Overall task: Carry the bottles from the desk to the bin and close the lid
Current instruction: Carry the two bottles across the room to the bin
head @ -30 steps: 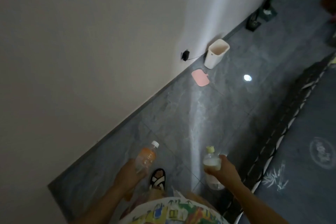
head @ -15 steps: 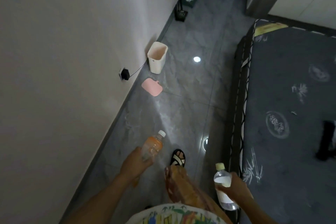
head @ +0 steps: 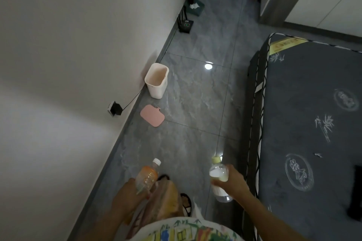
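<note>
- Left hand (head: 125,195): fingers wrapped round the lower body of the orange bottle (head: 147,176). The bottle tilts forward and to the right, white cap uppermost, its base hidden in the palm.
- Right hand (head: 232,181): fingers closed round the middle of the clear bottle (head: 219,174). Its yellow-green cap points up and away; the lower part shows below the hand. A pale liquid sits in it.
- The two bottles are held apart, one on each side of the body, both above the floor (head: 195,103).
- Bin (head: 156,81): pale, open-topped, standing upright on the floor against the wall (head: 68,45), well ahead of both hands. The inside looks empty as far as can be seen.
- Lid (head: 152,115): pink, lying flat on the floor just in front of the bin, beside the skirting, not touching the bin.
- A black plug (head: 115,108) sits in a wall socket near the lid; its cable runs along the wall toward the bin.
- Mattress (head: 313,123): dark, patterned, along the right side, close to the right hand.
- A sandalled foot (head: 186,201) shows below the hands, between them.
- Further along the wall: a small black device (head: 186,25) with a green light.
</note>
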`<state>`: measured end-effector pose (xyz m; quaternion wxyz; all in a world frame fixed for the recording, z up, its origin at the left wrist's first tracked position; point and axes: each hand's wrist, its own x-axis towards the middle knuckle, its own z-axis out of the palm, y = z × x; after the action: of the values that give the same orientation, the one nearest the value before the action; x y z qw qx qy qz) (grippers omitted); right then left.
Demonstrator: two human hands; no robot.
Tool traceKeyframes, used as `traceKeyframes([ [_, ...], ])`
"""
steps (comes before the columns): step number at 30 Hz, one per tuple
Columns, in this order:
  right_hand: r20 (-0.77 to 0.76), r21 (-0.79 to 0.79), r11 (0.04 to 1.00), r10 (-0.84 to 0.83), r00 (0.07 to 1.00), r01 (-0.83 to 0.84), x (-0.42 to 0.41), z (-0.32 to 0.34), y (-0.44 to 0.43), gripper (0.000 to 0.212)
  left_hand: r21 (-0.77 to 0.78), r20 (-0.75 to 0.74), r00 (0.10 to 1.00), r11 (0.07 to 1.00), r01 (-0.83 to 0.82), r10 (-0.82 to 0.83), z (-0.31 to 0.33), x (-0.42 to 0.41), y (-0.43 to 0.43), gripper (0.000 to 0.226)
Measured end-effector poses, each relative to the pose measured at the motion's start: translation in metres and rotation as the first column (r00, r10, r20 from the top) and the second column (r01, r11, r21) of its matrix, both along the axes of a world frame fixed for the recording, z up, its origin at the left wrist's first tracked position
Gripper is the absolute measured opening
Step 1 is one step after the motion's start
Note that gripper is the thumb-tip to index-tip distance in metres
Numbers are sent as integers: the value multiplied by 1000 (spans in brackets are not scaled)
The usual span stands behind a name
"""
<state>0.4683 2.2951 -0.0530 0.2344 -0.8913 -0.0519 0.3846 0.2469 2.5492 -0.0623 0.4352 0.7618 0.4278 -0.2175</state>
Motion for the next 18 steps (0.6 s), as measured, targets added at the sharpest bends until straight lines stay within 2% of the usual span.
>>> traceKeyframes([
  [5,52,41,999,0,999,-2,81,-3,59,66,20,-40,998,999,-37,38,-11,62,44,36],
  [10,65,7,1000,-9,998,9,167,-6,115,66,39,-69,997,999,-39,41,-19,146,108,35],
  [18,62,-102,993,-52,997,58,281,4,159,67,25,47,999,999,19,-20,-4,308,195,32],
])
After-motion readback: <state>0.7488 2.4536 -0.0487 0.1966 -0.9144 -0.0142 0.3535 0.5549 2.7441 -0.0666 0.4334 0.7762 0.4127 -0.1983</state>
